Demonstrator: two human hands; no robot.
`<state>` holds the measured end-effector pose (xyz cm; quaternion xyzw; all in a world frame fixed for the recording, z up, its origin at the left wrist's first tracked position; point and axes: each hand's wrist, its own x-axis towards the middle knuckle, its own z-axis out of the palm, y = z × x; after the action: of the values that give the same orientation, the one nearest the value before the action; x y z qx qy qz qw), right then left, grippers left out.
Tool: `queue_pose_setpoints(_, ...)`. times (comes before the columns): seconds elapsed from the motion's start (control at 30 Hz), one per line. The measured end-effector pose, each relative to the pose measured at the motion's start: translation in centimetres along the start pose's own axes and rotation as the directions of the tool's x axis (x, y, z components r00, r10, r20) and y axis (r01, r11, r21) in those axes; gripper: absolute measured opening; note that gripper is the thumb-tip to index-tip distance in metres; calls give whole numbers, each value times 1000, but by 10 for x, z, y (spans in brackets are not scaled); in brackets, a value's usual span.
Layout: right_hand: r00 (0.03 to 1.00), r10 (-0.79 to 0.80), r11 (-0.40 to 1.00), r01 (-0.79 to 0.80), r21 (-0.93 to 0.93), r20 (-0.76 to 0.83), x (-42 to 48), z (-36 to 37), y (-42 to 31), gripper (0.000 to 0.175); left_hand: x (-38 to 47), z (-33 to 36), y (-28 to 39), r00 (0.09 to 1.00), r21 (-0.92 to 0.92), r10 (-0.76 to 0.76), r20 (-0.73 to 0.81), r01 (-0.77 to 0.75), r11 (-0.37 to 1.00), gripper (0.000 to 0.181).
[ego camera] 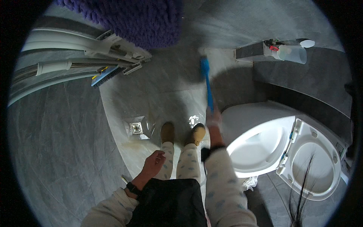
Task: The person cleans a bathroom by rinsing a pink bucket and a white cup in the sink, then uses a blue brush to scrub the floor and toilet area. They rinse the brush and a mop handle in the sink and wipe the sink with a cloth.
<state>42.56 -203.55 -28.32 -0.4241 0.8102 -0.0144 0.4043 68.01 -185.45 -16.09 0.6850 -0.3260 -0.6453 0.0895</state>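
My right hand (213, 117), a little blurred, is closed around the handle of a blue long-handled brush (209, 88). The brush's head reaches away from me to the grey tiled floor near the wall, and its bristles are too blurred to make out. My left hand (156, 161) hangs in front of my thighs with its fingers curled and nothing seen in it. A wet patch of floor (194, 120) shines beside my right shoe, and a square metal floor drain (136, 128) lies left of my feet.
A white toilet (259, 150) with its lid raised stands at my right. Crumpled white tissue (250, 183) lies beside its base. Pipes (56, 63) and a blue-backed scrub brush (106, 76) are at the left. A purple shaggy textile (147, 22) hangs at the top; a translucent container (293, 54) is upper right.
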Motion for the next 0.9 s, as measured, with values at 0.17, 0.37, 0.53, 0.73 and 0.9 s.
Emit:
queue_pose_setpoints(0.17, 995, 79, 993, -74, -88, 60, 22, 14, 1, 47, 3, -8, 2, 997, -165, -20, -79, 7, 986, 28)
queue_pose_setpoints(0.37, 984, 166, 975, -173, 140, 57, -70, 16, 40, 49, -11, -10, 2, 999, -138, -34, -14, 31, 990, 26)
queue_pose_setpoints(0.53, 996, -45, 990, 35, -137, -72, 59, 42, -13, 42, -4, -5, -1, 996, -112, 7, -92, -17, 994, 26)
queue_pose_setpoints(0.73, 878, -49, 989, 111, 103, -477, -89, 123, 72, 46, -7, -10, -4, 998, -96, -69, -4, 68, 993, 28)
queue_pose_setpoints(0.9, 958, 287, 665, -219, 714, 27, 59, 97, 109, 36, -4, -27, -5, 997, 6, -73, 15, 73, 997, 28)
